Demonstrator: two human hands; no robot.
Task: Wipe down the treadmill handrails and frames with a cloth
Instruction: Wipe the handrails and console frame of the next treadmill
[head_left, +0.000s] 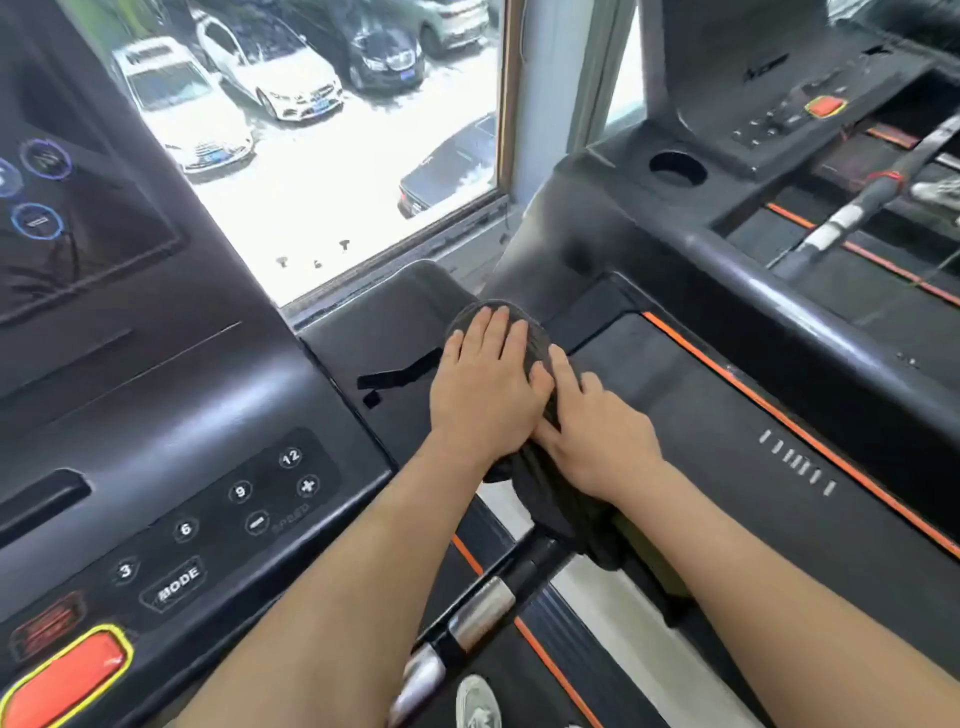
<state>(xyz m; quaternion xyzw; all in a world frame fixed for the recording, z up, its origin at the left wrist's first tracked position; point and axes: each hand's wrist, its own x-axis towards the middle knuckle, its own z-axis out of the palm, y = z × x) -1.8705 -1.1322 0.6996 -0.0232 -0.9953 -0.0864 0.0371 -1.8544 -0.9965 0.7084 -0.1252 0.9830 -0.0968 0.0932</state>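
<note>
A dark grey cloth (558, 499) is draped over the right handrail (480, 610) of my treadmill, where the rail meets the console frame (218, 415). My left hand (483, 384) lies flat on the cloth's upper end with fingers spread. My right hand (592, 421) presses on the cloth just beside it, fingers pointing up and left, partly tucked under my left palm. The cloth's lower end hangs off the rail. Below the cloth the handrail shows a black grip with silver sensor plates.
The console has speed buttons (244, 509) and a red stop button (62, 680) at lower left. A second treadmill (779, 332) with orange trim stands close on the right. A window (332, 156) ahead looks over parked cars. My shoe (478, 704) shows at the bottom.
</note>
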